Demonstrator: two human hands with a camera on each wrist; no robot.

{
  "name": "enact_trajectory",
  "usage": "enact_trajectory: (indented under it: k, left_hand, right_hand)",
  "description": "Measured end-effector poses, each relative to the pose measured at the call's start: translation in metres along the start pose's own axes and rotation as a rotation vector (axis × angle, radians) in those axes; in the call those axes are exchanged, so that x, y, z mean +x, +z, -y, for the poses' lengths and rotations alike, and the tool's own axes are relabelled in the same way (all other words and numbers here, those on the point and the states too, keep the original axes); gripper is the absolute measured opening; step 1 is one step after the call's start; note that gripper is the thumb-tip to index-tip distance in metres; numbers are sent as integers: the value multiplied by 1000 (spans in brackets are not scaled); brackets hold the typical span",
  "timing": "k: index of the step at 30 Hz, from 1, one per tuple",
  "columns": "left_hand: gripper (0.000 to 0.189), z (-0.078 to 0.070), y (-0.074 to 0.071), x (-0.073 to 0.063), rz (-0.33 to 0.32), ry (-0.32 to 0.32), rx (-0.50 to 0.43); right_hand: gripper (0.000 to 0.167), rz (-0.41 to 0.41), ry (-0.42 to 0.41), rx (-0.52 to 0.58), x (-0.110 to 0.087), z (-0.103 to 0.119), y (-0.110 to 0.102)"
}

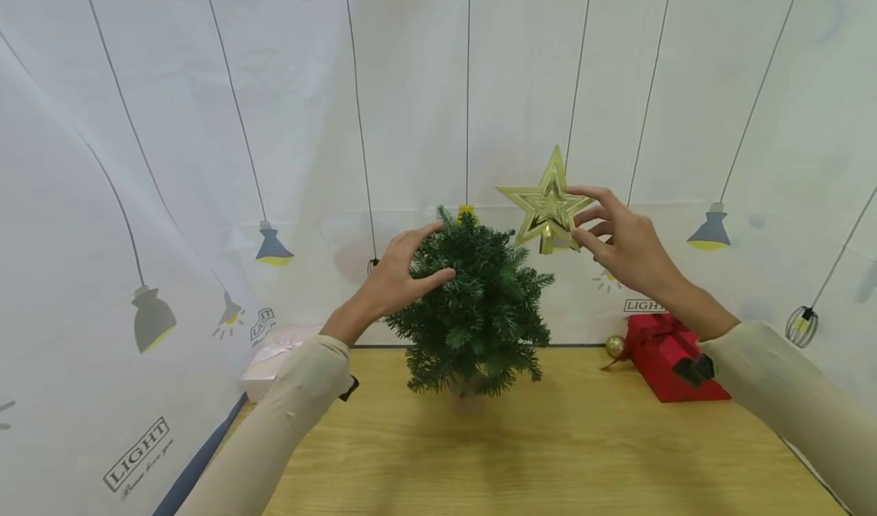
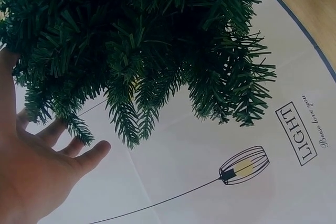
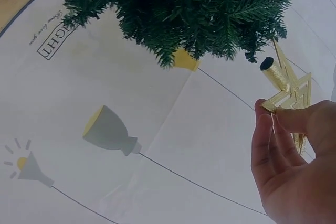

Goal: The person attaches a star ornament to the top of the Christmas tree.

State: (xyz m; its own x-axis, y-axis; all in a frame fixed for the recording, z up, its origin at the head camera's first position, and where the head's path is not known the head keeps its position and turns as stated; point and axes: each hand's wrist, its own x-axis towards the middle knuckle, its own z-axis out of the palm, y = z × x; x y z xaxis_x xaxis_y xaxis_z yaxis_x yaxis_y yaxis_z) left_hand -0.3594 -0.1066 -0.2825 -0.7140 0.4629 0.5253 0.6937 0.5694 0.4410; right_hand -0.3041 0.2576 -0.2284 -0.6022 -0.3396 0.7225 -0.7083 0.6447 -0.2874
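Note:
A small green artificial Christmas tree [image 1: 476,303] stands upright on the wooden table, its pot mostly hidden under the lower branches. My left hand [image 1: 400,269] is at the tree's upper left side, thumb and fingers spread around the outer twigs; in the left wrist view the hand [image 2: 39,161] has its fingers behind a drooping sprig. My right hand [image 1: 626,242] pinches a gold star tree topper [image 1: 548,200] by its right-hand points. The star is held upright, just right of the treetop, with its short tube pointing down. From the right wrist view, the tube's [image 3: 275,74] dark hollow end shows.
A red gift box [image 1: 668,356] with a ribbon sits at the table's back right, a gold ball ornament [image 1: 615,345] beside it. Behind my left forearm is a pale pink box [image 1: 263,364]. A white cloth backdrop [image 1: 411,82] printed with lamps hangs behind the wooden table [image 1: 548,455].

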Motion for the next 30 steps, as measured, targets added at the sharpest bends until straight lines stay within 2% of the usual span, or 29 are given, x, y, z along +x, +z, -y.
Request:
enact_trajectory:
  k: [10, 30]
  left_hand:
    - [80, 1, 1, -1, -10, -2, 7]
    - [80, 2, 1, -3, -21, -9, 0]
  right_hand:
    - [61, -44, -9, 27, 27, 7, 14]
    - [60, -75, -29, 92, 65, 18, 48]
